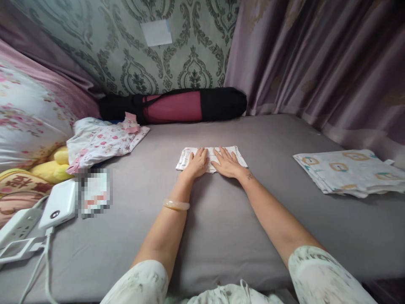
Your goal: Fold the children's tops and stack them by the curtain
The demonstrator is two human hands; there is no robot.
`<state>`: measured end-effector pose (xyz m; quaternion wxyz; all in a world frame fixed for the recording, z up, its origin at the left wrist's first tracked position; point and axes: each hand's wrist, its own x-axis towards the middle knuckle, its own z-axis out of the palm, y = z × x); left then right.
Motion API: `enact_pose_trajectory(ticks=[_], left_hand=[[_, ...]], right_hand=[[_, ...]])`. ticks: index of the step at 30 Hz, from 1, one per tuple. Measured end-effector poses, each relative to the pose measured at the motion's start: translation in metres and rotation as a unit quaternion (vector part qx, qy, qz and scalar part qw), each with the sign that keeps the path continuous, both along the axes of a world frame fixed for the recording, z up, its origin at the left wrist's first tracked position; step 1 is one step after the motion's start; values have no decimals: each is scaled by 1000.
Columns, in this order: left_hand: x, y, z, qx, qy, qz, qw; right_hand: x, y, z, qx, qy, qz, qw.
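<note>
A small white printed cloth (182,158), folded into a flat rectangle, lies on the grey bed sheet (218,228) in front of me. My left hand (199,163) rests palm down on its left half, fingers stretched out. On the right half, my right hand (227,162) lies flat with its fingers spread. Both hands touch the cloth from above and hide much of its middle. Neither hand grips anything.
To the right lies a folded white cloth (351,171) with yellow motifs. At left are printed clothes (104,141), a white power bank (59,202), a power strip (20,226) and cables. A black and red long bag (172,106) lies along the wall.
</note>
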<state>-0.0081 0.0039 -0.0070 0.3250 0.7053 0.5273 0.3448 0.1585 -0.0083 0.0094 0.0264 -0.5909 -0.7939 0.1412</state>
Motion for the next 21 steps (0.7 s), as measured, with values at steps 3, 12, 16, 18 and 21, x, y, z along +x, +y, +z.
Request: enact_pose_trajectory(ticks=[3,12,16,18,21], left_hand=[[-12,1,1,-12,14,-24,1000],[-28,1,8,-20,21,-50,998],[-26,1,11,-24,-18,-44,999],[-26,1,15,-17,-42,-24,999],[-30,3,24,7,-81,100,992]], right_hand=[[6,2,7,-33,13,14,999],[11,2,14,-63,24,35,997],[14,8,10,-44,52,41,997],[19,14,11,-1,94,22,995],[36,26,16,92,167,-92,977]])
